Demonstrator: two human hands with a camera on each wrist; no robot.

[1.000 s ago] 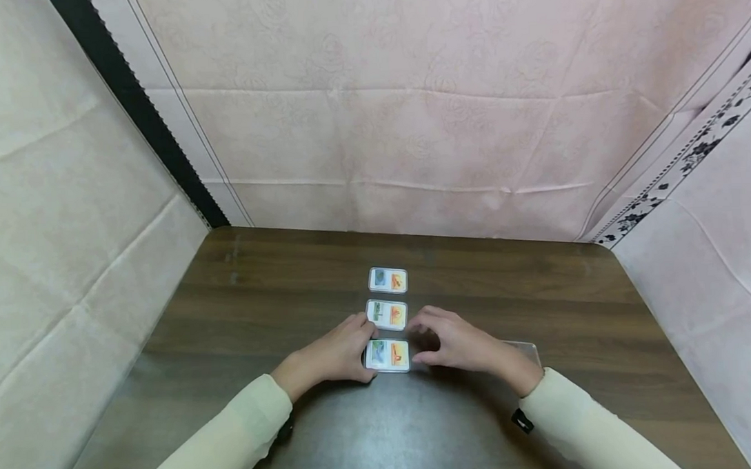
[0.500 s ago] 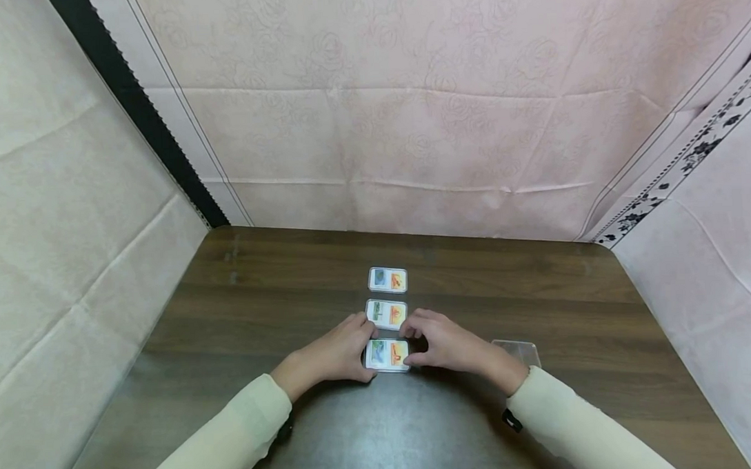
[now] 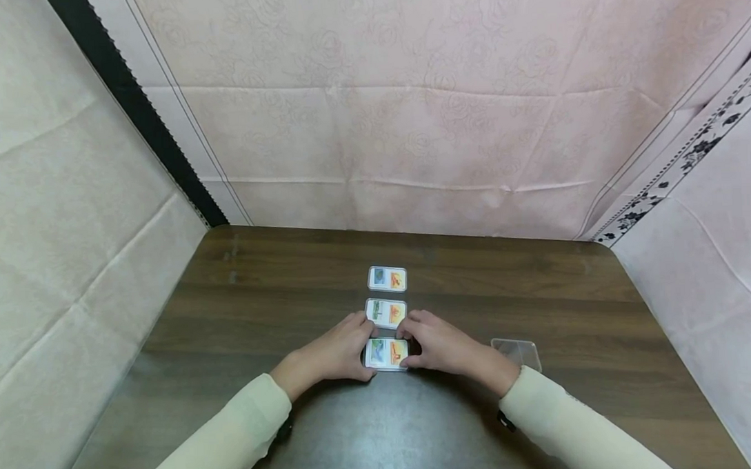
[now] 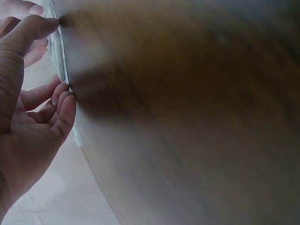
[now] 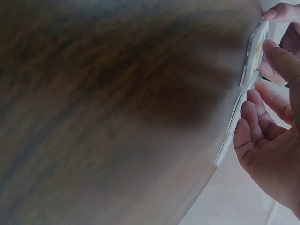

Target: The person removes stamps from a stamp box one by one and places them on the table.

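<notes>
Three small clear plastic cases with picture cards lie in a column on the brown wooden table. At the nearest card case [image 3: 386, 353], my left hand [image 3: 333, 353] grips the left end, thumb at the near corner and fingertips at the far one. My right hand [image 3: 444, 344] holds the right end of the same case, its thumb [image 5: 276, 56] overlapping the card in the right wrist view. Just beyond the fingertips lies the middle card case [image 3: 386, 313], and past it the far card case [image 3: 387, 278]. Both palms hide part of the table beneath them.
A transparent plastic box or lid [image 3: 518, 354] lies to the right, partly behind the right wrist. Pale cloth [image 3: 372, 138] hangs behind the wooden table [image 3: 278, 279] and along both sides.
My right hand has moved left, from beside the nearest card case onto its right end, uncovering more of the clear box. My left hand has stayed in place.
</notes>
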